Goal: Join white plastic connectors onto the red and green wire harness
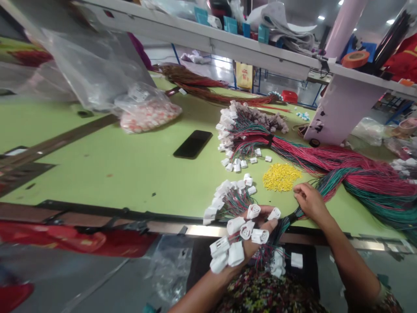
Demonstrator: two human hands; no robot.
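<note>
My left hand (257, 232) is closed round a cluster of wired white plastic connectors (239, 239) at the table's near edge. To its right, my right hand (309, 201) is closed in a pinch on thin wires where a long bundle of red, green and blue wires (358, 174) reaches the table edge. A pile of small yellow pieces (281, 176) lies just above my right hand. More white connectors on wires (228, 196) lie on the green table (130, 169) beside my left hand.
A black phone (193, 144) lies mid-table. A clear bag of pale pink-white parts (148, 114) sits at the back left under a larger plastic bag. More connector harnesses (244, 126) are piled behind. A shelf (228, 41) spans overhead on a lilac post (339, 108).
</note>
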